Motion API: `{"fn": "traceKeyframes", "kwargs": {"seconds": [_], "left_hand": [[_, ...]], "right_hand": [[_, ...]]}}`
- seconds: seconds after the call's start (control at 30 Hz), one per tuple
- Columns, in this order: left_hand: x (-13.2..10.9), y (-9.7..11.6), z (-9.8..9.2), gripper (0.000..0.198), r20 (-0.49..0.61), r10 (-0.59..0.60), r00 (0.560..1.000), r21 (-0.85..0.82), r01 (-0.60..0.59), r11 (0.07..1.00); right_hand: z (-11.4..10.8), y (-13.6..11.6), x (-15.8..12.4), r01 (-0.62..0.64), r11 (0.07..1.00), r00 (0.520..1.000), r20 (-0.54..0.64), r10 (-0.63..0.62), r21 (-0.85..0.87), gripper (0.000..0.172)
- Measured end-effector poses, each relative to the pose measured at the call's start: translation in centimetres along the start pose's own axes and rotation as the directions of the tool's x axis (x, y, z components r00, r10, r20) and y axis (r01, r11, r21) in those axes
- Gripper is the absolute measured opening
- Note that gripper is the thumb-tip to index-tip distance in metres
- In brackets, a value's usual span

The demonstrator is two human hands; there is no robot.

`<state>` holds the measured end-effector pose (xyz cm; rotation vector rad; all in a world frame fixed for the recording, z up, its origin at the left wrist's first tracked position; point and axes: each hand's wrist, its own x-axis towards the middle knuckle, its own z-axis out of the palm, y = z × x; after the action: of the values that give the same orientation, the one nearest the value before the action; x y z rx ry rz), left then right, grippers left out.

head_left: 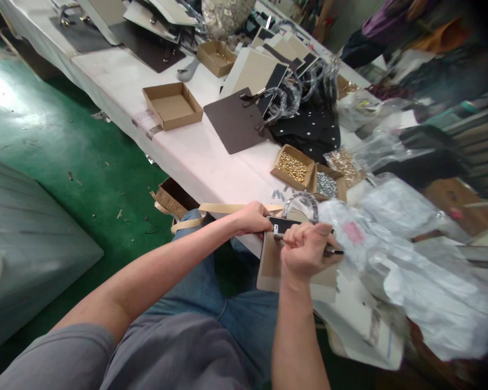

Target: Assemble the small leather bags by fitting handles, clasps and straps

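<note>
My left hand [254, 218] is closed on the upper left edge of a beige panel [270, 262] with a dark strip [284, 225] along its top. The panel lies at the table edge, over my lap. Close beside it, my right hand [307, 249] is wrapped round a slim, dark-handled tool [334, 251]. One end of the tool sticks out to the right of the fist, and a thin metal part shows on the left, by the strip. What kind of tool it is cannot be made out. A plastic-wrapped handle [301, 199] arches up behind the strip.
Small cardboard boxes hold gold studs [293, 167] and silver studs [326, 184]. Small metal plates [282, 192] lie nearby. A shallow cardboard box [173, 105], a dark brown panel [238, 122] and stacked bag parts stand farther along the table. White plastic wrapping [415, 281] covers the right side.
</note>
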<state>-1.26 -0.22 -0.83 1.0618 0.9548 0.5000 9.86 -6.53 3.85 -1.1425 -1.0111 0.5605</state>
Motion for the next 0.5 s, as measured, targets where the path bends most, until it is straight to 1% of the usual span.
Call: {"fn": "traceKeyframes", "kwargs": {"seconds": [0.1,0.13,0.2,0.33,0.43,0.5], "left_hand": [[-0.1,0.1,-0.3,0.007,0.045,-0.003,0.999,0.014,0.002,1.000],[-0.2,0.3,-0.5,0.008,0.063,-0.008,0.998,0.018,0.007,1.000],[-0.5,0.5,-0.7,0.008,0.081,-0.016,0.997,0.029,0.013,0.999],[-0.6,0.5,-0.8,0.008,0.077,0.003,0.997,0.003,-0.003,1.000],[-0.2,-0.2,-0.5,0.008,0.070,0.023,0.997,-0.030,-0.021,0.999],[0.2,-0.8,-0.3,0.008,0.068,0.025,0.997,-0.036,-0.023,0.999]], "right_hand": [[1.0,-0.1,1.1,-0.033,0.998,0.997,-0.068,0.030,-0.047,0.071],[1.4,0.1,1.7,-0.067,0.995,0.995,-0.080,0.061,-0.069,0.070],[1.9,0.6,3.2,-0.172,0.980,0.983,-0.086,0.164,-0.102,0.070],[2.8,2.5,6.1,-0.396,0.902,0.918,-0.091,0.386,-0.172,0.068],[3.3,4.4,7.6,-0.495,0.835,0.868,-0.104,0.485,-0.241,0.063],[3.7,5.7,8.2,-0.526,0.813,0.845,-0.042,0.534,-0.250,0.061]]}}
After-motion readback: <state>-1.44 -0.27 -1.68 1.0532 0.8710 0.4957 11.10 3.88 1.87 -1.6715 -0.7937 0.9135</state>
